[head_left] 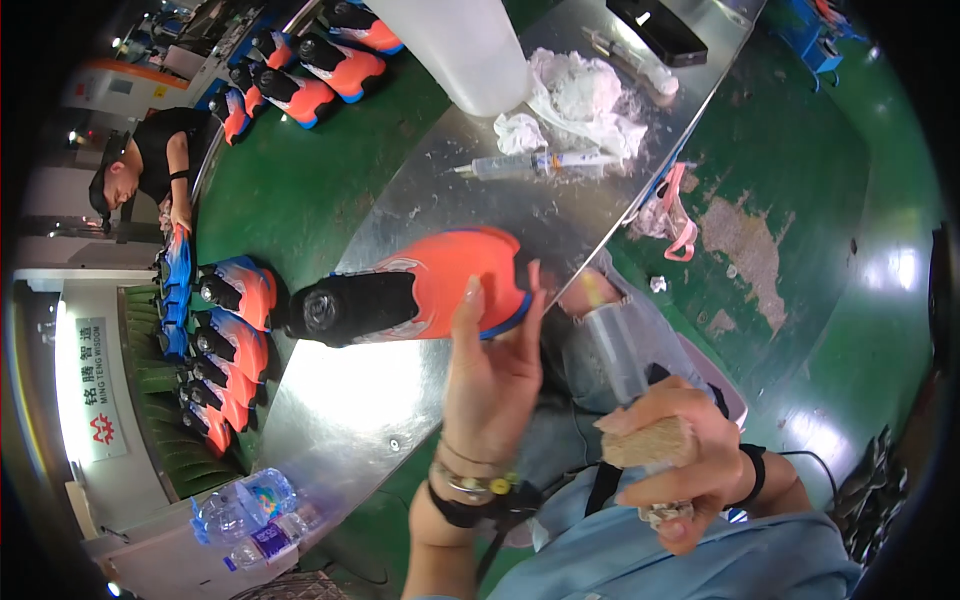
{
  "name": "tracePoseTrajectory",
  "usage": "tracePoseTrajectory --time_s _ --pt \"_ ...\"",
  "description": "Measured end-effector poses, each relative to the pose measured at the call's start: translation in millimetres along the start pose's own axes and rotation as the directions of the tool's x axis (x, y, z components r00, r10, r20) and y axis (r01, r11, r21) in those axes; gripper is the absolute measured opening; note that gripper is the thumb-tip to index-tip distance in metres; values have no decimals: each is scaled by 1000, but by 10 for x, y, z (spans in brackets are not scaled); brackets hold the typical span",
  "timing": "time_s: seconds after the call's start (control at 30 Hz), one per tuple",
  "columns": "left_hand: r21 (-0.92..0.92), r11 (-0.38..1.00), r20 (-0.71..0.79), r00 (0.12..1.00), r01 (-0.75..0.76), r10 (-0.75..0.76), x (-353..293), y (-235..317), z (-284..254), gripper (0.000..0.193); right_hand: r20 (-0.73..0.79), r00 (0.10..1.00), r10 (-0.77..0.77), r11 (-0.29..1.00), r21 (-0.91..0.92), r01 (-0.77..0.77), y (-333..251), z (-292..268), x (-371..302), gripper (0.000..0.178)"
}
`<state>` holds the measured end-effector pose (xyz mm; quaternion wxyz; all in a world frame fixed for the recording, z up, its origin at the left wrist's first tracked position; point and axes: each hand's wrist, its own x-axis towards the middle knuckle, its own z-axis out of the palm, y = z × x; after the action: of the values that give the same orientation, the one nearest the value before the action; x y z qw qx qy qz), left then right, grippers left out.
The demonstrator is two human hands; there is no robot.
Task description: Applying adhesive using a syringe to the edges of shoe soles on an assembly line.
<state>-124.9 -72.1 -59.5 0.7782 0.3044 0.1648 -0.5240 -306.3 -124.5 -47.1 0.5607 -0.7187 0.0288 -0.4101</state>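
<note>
My left hand point(495, 375) grips an orange shoe-like piece point(455, 275), thumb on top and fingers around its wide blue-edged end. It looks like a short swim fin. Its black collar point(365, 305), filled by a dark form, points left over the metal table. In my right hand point(690, 460), near my lap, is a clear syringe-like tube point(617, 350) with a yellowish tip toward the orange piece. A thick tan block point(650, 443) sits at its rear, under my fingers. Some crumpled whitish material point(667, 514) shows beneath these fingers.
On the metal table point(420, 210) lie a syringe point(540, 164), crumpled white tissue point(585, 100) and a white container point(455, 50). More orange pieces point(235, 350) stand on the green surface beyond. Plastic bottles point(250, 505) lie at lower left. A co-worker point(165, 150) bends over blue pieces.
</note>
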Motion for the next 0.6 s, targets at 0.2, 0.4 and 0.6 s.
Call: tracePoseTrajectory --time_s 0.2,0.4,0.6 --pt "305 928 -39 970 -216 238 384 1386 -524 39 -62 998 31 998 -47 -34 0 -184 12 25" --pt "454 602 -56 654 -657 755 657 2633 -1394 47 -168 981 93 994 -36 -100 108 -243 214 23" --pt "454 808 63 919 -374 390 852 2003 -574 41 -204 973 105 994 -9 -109 559 -373 465 22"
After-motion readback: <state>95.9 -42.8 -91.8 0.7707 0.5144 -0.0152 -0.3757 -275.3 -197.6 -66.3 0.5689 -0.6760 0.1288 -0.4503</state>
